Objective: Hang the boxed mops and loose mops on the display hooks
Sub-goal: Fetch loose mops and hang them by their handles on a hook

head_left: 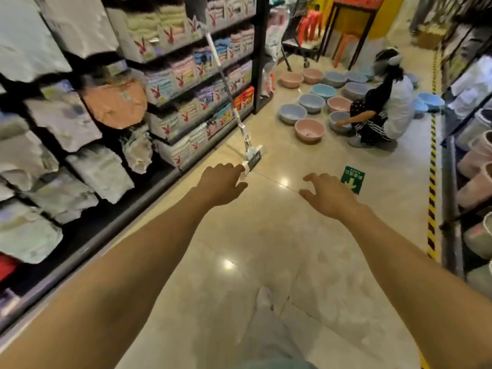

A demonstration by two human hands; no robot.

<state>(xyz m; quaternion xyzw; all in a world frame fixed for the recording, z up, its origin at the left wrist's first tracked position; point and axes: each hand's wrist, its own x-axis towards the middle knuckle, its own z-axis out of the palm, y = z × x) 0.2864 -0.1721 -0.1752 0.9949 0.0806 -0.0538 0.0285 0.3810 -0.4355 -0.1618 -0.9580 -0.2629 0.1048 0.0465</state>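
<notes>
A loose white mop (254,155) stands on the shop floor ahead, its flat head on the tiles and its long pole (226,86) leaning up against the towel shelves. My left hand (222,183) stretches toward the mop head, fingertips at its near end; whether they touch it I cannot tell. My right hand (326,194) hovers over the floor to the right, fingers spread and loosely bent, holding nothing. No display hooks or boxed mops are in view.
Shelves of packed towels (186,75) line the left side. A person (383,107) crouches ahead right among several pink and blue basins (310,129). A green floor sticker (352,179) lies near my right hand. Shelving (468,155) and hazard tape (432,182) run along the right.
</notes>
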